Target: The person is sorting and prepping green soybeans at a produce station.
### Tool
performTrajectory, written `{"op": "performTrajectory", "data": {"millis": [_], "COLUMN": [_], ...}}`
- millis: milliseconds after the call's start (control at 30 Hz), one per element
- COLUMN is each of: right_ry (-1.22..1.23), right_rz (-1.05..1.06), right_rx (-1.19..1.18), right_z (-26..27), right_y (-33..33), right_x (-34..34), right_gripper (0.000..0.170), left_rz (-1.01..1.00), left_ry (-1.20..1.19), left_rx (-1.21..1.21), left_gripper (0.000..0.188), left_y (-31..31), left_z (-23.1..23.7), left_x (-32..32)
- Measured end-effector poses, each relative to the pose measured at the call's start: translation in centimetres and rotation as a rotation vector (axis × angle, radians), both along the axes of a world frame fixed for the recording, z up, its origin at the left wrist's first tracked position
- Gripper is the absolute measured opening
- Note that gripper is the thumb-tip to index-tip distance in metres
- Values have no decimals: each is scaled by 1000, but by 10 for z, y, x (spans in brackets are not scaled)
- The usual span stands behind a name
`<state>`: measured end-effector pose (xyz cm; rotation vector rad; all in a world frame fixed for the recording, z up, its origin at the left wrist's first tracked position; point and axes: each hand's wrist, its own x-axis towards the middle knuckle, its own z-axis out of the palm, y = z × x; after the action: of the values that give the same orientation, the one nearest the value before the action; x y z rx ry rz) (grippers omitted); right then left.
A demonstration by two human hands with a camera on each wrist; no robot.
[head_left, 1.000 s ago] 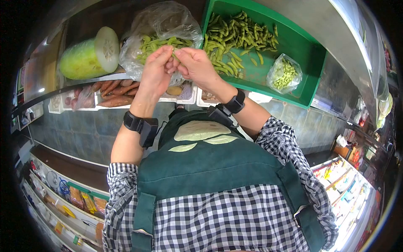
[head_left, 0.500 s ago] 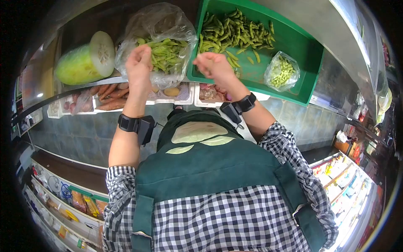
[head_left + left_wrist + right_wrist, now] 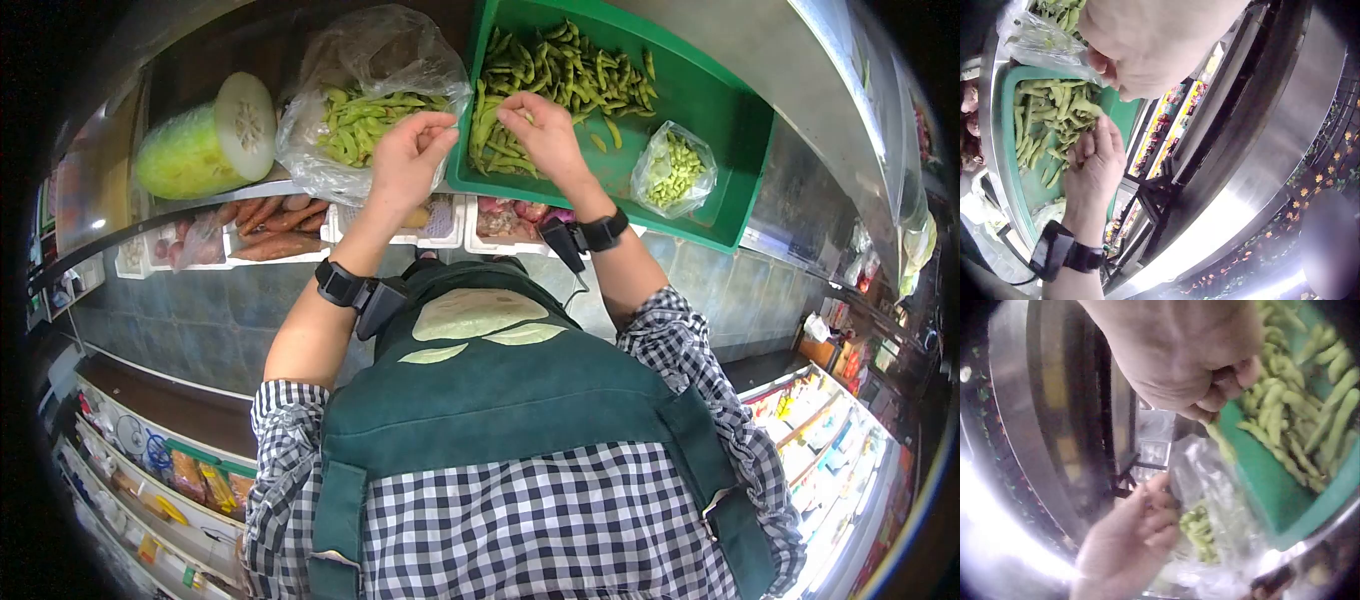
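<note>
My left hand (image 3: 403, 165) is over the right side of the clear plastic bag (image 3: 345, 55), beside the green crate (image 3: 700, 85). Its fingers are loosely curled, and no held object shows. Above the crate's left part, my right hand (image 3: 545, 140) pinches a green pod (image 3: 1221, 442) that hangs from its fingertips in the right wrist view. Green pods (image 3: 350, 130) fill the bag, and more pods (image 3: 570, 70) lie piled in the crate. A small bag of shelled beans (image 3: 678, 170) stands at the crate's right end.
A cut winter melon (image 3: 185, 155) lies left of the bag. Below the counter edge are white boxes holding sweet potatoes (image 3: 275, 245) and other produce. Stocked shelves (image 3: 825, 440) stand at the lower right, more at the lower left.
The hands came apart from over the bag. My left hand went left, then back right toward the crate; my right hand moved right over the crate's pods and now pinches a pod.
</note>
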<state>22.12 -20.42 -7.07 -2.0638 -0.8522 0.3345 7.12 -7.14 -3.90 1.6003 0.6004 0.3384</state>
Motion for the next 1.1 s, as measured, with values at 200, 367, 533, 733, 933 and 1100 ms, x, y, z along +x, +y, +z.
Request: {"op": "performTrajectory", "data": {"millis": [200,367,533,733,933,1100], "right_ry": [462,-176,-555,-643,-698,-764], "right_rz": [168,266,304,423,510,600], "right_rx": [323,193,-37,-86,-150,-169], "right_z": [74,81,85,97,106,109], "right_y": [4,11,18,18,20,19], "right_x": [-24,-45,-55,-59,-60,-61], "right_gripper": [17,23,22,15,9,10], "left_rz": [-237,18,69,24,-8,-14], "left_ry": [-51,-176,-167,-132,-79,-37], "left_rx": [-381,-434,-431,-513,-513,-585], "left_gripper": [13,12,11,10,3,5], "left_y": [7,6,11,24,28,29], "left_z": [30,36,48,50,52,54], "left_x": [5,1,-11,-24,-27,-27]}}
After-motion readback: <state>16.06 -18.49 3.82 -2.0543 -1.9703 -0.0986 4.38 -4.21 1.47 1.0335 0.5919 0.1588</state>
